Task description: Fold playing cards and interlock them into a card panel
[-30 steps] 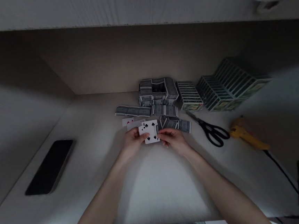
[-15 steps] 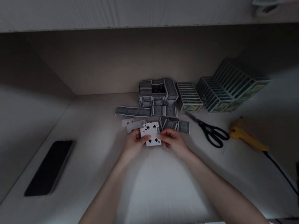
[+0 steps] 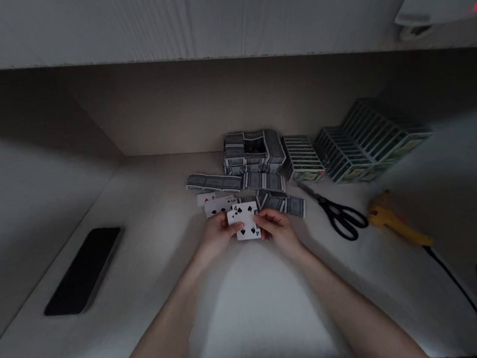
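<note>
Holding four of spades point(image 3: 245, 218), face up, long axis forward

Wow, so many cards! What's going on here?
A person is holding the four of spades between their left hand and right hand. Two face-up cards lie just beyond it, near a row of face-down cards and a square stack of cards. Stacked card packs and black-handled scissors sit to the right.
</note>
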`<control>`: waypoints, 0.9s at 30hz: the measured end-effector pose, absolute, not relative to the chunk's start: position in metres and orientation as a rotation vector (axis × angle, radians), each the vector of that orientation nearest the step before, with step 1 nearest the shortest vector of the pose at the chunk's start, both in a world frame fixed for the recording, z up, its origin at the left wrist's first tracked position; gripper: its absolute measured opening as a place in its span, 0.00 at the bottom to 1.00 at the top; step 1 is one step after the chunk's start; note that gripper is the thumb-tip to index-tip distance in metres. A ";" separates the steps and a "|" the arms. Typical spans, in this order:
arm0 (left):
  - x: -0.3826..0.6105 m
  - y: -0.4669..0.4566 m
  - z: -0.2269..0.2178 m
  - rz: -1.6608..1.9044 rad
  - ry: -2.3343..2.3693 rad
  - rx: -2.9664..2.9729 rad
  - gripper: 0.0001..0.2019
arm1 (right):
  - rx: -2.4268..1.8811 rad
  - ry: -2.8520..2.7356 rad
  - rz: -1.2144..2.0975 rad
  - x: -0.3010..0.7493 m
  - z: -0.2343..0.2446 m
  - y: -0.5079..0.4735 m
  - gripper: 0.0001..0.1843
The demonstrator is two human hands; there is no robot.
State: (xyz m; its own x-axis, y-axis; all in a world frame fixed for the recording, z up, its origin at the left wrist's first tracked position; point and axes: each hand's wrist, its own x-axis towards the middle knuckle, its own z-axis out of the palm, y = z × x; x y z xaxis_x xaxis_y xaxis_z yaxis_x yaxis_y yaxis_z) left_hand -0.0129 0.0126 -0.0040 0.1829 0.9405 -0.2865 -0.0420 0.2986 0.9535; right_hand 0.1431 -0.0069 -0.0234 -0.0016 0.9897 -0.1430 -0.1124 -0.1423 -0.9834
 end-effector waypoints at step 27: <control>-0.012 0.012 -0.004 0.869 1.148 1.051 0.11 | -1.228 -1.121 1.416 0.145 -0.022 -0.006 0.16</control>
State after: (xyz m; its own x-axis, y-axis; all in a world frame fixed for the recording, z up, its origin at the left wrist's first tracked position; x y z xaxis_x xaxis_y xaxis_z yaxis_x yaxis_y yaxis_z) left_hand -0.0120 0.0118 -0.0041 0.2108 0.9361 -0.2814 -0.0169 0.2914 0.9565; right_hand 0.1451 -0.0061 -0.0221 -0.0772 0.9850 -0.1545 -0.0754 -0.1603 -0.9842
